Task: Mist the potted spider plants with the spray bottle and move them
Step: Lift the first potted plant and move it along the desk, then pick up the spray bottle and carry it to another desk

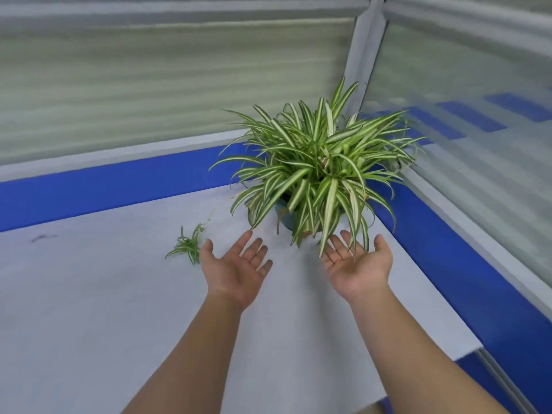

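Note:
A bushy spider plant (316, 162) with green and white striped leaves stands in a blue-green pot (285, 218) in the far right corner of the grey desk (104, 294). My left hand (236, 268) is palm up, fingers apart, just in front of the pot and a little to its left. My right hand (358, 265) is also palm up and empty, under the drooping front leaves, some of which brush its fingers. A small plantlet (188, 245) on a thin runner lies on the desk to the left. No spray bottle is in view.
Frosted glass partitions (149, 85) with grey frames and blue bands (89, 195) close off the back and right side. A corner post (363, 55) rises behind the plant. A dark smudge (43, 237) marks the desk at the left.

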The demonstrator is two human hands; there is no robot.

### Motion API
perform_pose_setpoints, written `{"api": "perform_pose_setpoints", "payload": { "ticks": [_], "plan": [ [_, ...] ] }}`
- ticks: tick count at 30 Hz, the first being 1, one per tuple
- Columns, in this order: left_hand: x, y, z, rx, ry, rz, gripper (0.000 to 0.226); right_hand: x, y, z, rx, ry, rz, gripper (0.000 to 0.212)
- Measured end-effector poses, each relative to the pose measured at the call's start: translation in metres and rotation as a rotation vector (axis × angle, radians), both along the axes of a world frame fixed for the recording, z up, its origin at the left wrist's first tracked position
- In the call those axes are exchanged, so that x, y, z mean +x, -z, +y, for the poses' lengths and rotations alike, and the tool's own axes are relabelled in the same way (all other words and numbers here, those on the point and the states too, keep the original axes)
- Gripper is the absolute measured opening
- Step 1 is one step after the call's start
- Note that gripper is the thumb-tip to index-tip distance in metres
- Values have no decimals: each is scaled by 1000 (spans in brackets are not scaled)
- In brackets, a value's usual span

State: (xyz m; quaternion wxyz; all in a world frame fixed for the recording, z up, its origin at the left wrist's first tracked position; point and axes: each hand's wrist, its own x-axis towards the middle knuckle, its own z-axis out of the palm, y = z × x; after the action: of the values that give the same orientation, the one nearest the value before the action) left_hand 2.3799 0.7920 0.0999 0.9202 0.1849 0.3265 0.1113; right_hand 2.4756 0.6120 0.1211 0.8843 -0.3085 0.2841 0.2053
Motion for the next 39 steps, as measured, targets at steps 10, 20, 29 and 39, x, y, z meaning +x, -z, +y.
{"api": "perform_pose_setpoints", "payload": {
  "ticks": [10,20,29,39],
  "plan": [
    [-171,-86,1,52,-107,-43,77,-152,-61,30,50,-169,-68,70],
    [-403,-143,-12,94,-362,-30,73,-360,-117,68,80,-516,-100,70],
    [-583,-143,-59,93,-710,15,69,-518,-129,90,64,-944,-100,67],
    [-733,-114,-158,-1,-1018,91,61,-687,-119,71,30,-1419,-78,69]
  ]
}}
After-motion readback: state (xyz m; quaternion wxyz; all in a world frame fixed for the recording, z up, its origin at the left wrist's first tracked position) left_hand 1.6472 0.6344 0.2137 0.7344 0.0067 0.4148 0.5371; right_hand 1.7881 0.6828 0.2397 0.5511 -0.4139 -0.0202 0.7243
